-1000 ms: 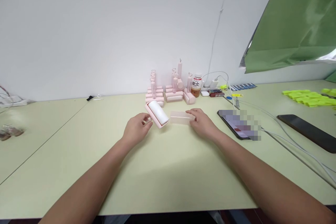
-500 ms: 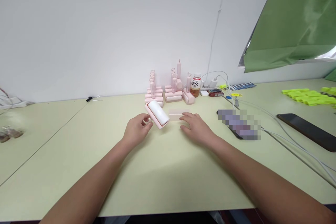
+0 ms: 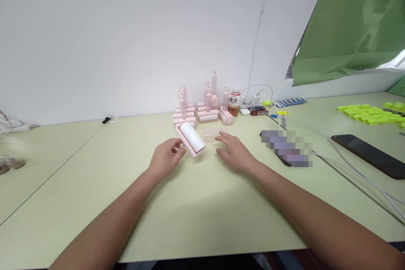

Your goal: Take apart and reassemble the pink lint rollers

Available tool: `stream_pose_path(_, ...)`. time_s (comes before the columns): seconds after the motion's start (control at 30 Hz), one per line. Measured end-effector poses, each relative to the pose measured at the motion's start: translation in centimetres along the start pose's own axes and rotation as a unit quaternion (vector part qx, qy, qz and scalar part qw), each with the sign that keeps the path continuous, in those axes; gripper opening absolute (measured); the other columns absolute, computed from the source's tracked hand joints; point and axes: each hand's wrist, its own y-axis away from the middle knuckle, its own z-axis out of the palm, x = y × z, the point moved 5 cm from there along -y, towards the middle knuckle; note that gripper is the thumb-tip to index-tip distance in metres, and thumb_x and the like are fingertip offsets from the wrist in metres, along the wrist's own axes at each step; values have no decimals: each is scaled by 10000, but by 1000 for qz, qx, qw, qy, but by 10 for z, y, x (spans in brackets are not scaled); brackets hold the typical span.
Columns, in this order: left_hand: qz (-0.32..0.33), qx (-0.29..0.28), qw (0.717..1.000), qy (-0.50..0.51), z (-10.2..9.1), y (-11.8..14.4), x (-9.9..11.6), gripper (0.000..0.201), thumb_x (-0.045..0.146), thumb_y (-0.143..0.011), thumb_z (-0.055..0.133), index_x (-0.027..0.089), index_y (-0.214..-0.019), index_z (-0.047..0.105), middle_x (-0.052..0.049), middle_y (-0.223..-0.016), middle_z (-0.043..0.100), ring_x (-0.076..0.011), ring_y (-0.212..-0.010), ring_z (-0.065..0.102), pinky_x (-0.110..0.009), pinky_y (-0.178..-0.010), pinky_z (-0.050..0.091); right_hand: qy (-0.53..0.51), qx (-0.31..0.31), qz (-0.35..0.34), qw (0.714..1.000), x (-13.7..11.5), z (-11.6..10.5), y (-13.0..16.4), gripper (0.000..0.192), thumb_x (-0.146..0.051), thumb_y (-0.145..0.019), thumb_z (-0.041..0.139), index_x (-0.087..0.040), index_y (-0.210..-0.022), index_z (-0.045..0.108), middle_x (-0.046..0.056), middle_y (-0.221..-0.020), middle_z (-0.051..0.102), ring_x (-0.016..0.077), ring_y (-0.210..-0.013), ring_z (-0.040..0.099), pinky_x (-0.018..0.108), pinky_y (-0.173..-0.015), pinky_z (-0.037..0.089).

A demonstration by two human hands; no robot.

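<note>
My left hand (image 3: 166,157) is closed round the clear handle of a lint roller (image 3: 192,138), which is tilted above the table. Its white roll faces up inside a pink frame. To the right, my right hand (image 3: 236,152) is open, with thumb and fingers apart. Its fingertips are over the right end of a see-through pinkish cover (image 3: 209,136) on the table; whether they touch it I cannot tell. Behind stand several more pink lint rollers (image 3: 208,116), their handles pointing up.
A labelled bottle (image 3: 234,102) stands beside the pink rollers. Rightward lie a phone (image 3: 284,147), a dark phone-like slab (image 3: 368,156), white cables, and a pile of bright yellow pieces (image 3: 360,114). A small black item (image 3: 106,120) lies left, near the wall (image 3: 126,42).
The view has shifted slightly. The lint roller has moved a little right and down in the picture, still in my left hand. My right hand stays by the cover, hardly changed.
</note>
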Motion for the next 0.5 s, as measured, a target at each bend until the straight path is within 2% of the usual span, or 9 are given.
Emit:
stream_pose_path(0.07,-6,5,1000,22,0,1,1,222,377,-842,581,226,-996,635,-18,-892,675,-159,-719,625,-303,-671,511,-49,18,-24,998,-3,-1,1,429,-283,-887,527,-178,-1299,584,119,-1413,528,282,-1301,467,464,-1083,375)
stream_pose_path(0.13,-29,17,997,66,0,4,5,222,402,-820,615,216,-938,596,-14,-888,663,-145,-674,619,-293,-624,516,-103,9,-61,993,-10,1,4,444,-302,-865,567,-193,-1296,575,114,-1344,581,273,-1228,528,457,-1045,409)
stream_pose_path(0.27,-111,11,980,162,9,15,23,284,424,-804,651,218,-865,465,32,-734,606,-132,-566,608,-253,-489,494,-248,-63,-127,958,-34,15,19,532,-417,-861,621,-214,-1342,520,113,-1291,605,264,-1171,559,443,-996,435)
stream_pose_path(0.37,-115,-14,970,212,22,26,43,313,441,-813,655,220,-914,458,27,-753,609,-139,-602,624,-244,-475,498,-408,-125,-115,897,-49,30,30,550,-533,-880,585,-211,-1322,528,115,-1233,633,255,-1106,597,403,-922,482)
stream_pose_path(0.43,-73,-40,971,223,32,32,54,307,430,-827,650,215,-988,501,0,-836,636,-143,-660,631,-264,-533,528,-517,-133,-63,843,-50,39,34,536,-589,-895,535,-207,-1271,561,111,-1184,659,241,-1029,634,381,-879,507)
stream_pose_path(0.5,2,-75,973,217,39,37,65,307,371,-846,637,220,-1096,542,-40,-976,656,-157,-767,641,-284,-613,549,-595,-113,0,796,-46,43,33,514,-614,-901,504,-189,-1170,611,110,-1100,691,229,-943,659,362,-836,528)
